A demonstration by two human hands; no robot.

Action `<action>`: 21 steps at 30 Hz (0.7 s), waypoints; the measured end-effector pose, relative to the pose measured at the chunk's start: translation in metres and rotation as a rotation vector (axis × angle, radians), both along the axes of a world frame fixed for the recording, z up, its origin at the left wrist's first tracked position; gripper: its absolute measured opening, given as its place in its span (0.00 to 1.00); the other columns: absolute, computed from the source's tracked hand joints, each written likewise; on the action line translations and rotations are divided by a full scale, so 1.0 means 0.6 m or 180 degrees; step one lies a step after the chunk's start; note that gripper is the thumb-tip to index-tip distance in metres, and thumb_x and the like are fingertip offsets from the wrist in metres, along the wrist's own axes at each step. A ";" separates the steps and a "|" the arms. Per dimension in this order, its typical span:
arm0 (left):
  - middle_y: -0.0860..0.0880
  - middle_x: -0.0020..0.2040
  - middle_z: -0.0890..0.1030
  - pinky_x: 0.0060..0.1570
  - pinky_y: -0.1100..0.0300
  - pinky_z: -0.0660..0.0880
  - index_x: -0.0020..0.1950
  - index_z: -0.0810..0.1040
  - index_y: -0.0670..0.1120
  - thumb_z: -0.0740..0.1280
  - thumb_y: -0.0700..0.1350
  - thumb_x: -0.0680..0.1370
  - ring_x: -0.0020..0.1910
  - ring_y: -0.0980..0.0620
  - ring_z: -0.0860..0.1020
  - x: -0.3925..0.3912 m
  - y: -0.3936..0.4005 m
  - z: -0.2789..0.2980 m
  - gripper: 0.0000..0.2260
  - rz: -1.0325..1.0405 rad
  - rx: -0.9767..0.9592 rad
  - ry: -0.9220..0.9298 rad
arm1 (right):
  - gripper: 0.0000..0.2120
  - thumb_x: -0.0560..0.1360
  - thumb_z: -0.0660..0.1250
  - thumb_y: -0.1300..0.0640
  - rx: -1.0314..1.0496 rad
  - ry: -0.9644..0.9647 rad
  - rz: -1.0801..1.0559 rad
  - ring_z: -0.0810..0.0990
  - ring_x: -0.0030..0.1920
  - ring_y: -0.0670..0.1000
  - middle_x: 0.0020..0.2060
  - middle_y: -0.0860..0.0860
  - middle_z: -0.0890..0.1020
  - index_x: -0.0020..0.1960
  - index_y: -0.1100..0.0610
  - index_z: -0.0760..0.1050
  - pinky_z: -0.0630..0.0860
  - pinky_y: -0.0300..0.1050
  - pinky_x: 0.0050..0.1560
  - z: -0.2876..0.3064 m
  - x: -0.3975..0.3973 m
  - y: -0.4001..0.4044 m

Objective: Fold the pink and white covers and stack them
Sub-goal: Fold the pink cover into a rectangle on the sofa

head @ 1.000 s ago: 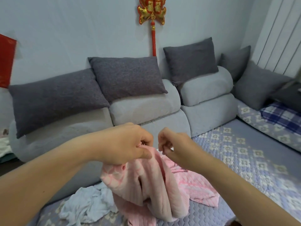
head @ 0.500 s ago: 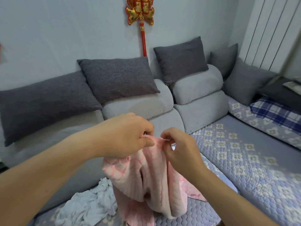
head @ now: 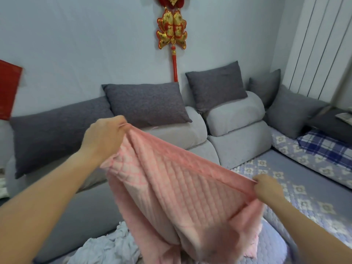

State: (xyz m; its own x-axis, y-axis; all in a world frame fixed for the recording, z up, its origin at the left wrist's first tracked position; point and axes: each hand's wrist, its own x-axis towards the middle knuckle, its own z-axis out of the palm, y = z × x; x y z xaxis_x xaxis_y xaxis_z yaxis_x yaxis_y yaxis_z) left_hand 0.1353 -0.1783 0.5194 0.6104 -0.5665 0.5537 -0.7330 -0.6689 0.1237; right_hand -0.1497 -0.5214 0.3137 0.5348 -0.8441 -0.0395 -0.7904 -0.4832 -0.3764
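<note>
Currently, the pink cover (head: pixel 182 187) hangs at centre frame, stretched along its top edge between both hands. The left hand (head: pixel 103 139) pinches the upper corner; the right hand (head: pixel 267 188) pinches the lower-right corner. The white cover (head: pixel 112 248) lies crumpled at lower left on the sofa seat (head: pixel 314 180). Step in hand: spreading the pink cover. The next move likely calls for levelling the edge and folding it in half.

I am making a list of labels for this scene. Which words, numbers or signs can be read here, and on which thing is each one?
Red and gold wall ornament: gold characters on its top piece and on the two fish, too small and blurred to read.
Red paper at the left edge: no writing visible.
Pink cover, white cover, cushions: no text.
</note>
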 end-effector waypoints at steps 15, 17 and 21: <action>0.36 0.54 0.80 0.47 0.49 0.73 0.52 0.77 0.47 0.59 0.52 0.84 0.52 0.34 0.79 0.120 0.050 -0.220 0.12 0.1402 0.0687 0.0848 | 0.07 0.74 0.63 0.70 0.2083 -0.0958 -0.1705 0.83 0.32 0.56 0.40 0.59 0.81 0.43 0.61 0.76 0.78 0.41 0.25 -0.150 -0.134 0.018; 0.34 0.56 0.80 0.51 0.46 0.75 0.56 0.80 0.45 0.61 0.53 0.83 0.55 0.32 0.79 0.125 0.062 -0.257 0.14 0.1451 0.0891 0.0860 | 0.09 0.71 0.65 0.69 0.1942 -0.0687 -0.1547 0.81 0.30 0.55 0.33 0.57 0.81 0.43 0.58 0.80 0.77 0.41 0.27 -0.166 -0.144 0.021; 0.32 0.55 0.80 0.52 0.42 0.77 0.57 0.80 0.43 0.62 0.53 0.82 0.54 0.30 0.79 0.123 0.090 -0.317 0.15 0.1560 0.0891 0.1065 | 0.06 0.74 0.66 0.72 0.3431 -0.1618 -0.1977 0.73 0.24 0.48 0.25 0.54 0.76 0.42 0.63 0.78 0.73 0.37 0.23 -0.200 -0.177 0.047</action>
